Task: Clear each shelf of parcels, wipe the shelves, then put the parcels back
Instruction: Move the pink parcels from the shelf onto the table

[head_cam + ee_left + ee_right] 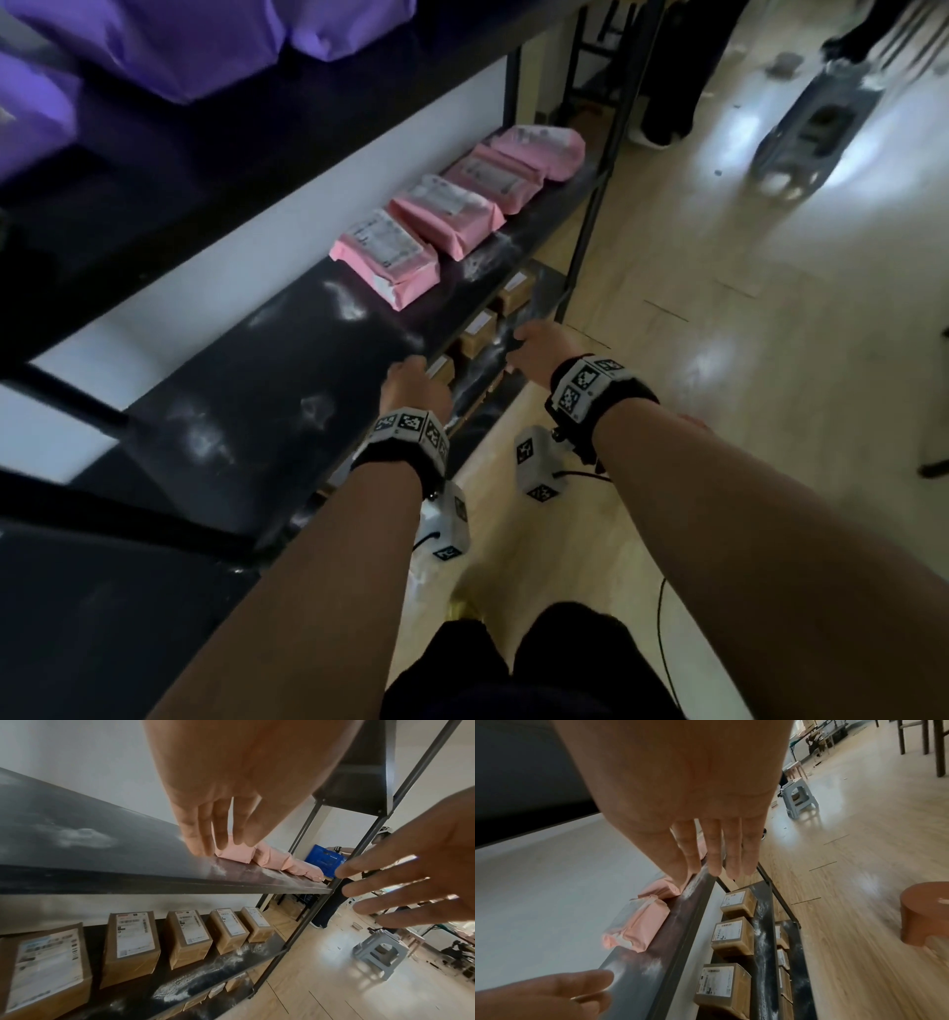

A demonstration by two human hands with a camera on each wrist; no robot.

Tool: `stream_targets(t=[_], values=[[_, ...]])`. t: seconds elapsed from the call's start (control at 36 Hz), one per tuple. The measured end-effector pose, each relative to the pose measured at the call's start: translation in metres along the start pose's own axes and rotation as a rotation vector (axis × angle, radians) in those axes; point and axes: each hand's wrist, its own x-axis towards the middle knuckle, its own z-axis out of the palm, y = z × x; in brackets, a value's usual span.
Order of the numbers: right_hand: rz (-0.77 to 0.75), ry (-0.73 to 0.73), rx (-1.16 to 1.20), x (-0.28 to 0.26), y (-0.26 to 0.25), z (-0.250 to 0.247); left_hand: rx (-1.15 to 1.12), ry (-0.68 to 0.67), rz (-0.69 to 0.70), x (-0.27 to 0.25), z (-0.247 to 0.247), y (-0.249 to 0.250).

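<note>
Looks like the clearing step on the dusty black metal shelf, middle tier of the rack. Both hands empty: left hand with fingers straight and loose at the front edge of the board, right hand just past the edge, fingers spread, gripping nothing. Four soft pink plastic mailer parcels in a row at the far end of that shelf, well ahead of both hands. White dust smears all over the bare near part, so wiping clearly not done yet.

Next move, best guess: reach further along and scoop up the nearest pink mailer, probably two-handed since it's squishy.

Brown cardboard boxes on the tier below. White shipping labels with barcodes on everything, print too small and blurry to read. No brand readable.
</note>
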Motion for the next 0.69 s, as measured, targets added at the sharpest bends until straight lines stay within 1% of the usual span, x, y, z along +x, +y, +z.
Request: stream_targets(t=[0.08, 0.17, 0.22, 0.28, 0.44, 0.58, 0.64, 0.69], values=[[-0.021, -0.023, 0.049, 0.026, -0.002, -0.008, -0.033, -0.007, -0.029, 0.021, 0.003, 0.008], [-0.046, -0.044, 0.037, 0.054, -0.012, -0.016, -0.08, 0.01, -0.062, 0.044, 0.001, 0.017], [-0.076, -0.051, 0.037, 0.076, -0.021, -0.022, -0.029, 0.024, -0.08, 0.063, -0.001, 0.023], [-0.116, -0.074, 0.019, 0.097, -0.031, -0.026, 0.003, 0.059, -0.114, 0.083, -0.004, 0.028], [-0.238, -0.195, 0.015, 0.157, -0.057, -0.032, -0.077, 0.189, -0.233, 0.137, -0.009, 0.042], [-0.315, -0.248, 0.085, 0.201, -0.078, -0.038, -0.118, 0.248, -0.315, 0.168, -0.009, 0.051], [-0.321, -0.267, 0.112, 0.213, -0.088, -0.037, -0.141, 0.251, -0.36, 0.175, -0.009, 0.053], [-0.334, -0.272, 0.1, 0.221, -0.097, -0.031, -0.135, 0.245, -0.369, 0.18, -0.007, 0.052]])
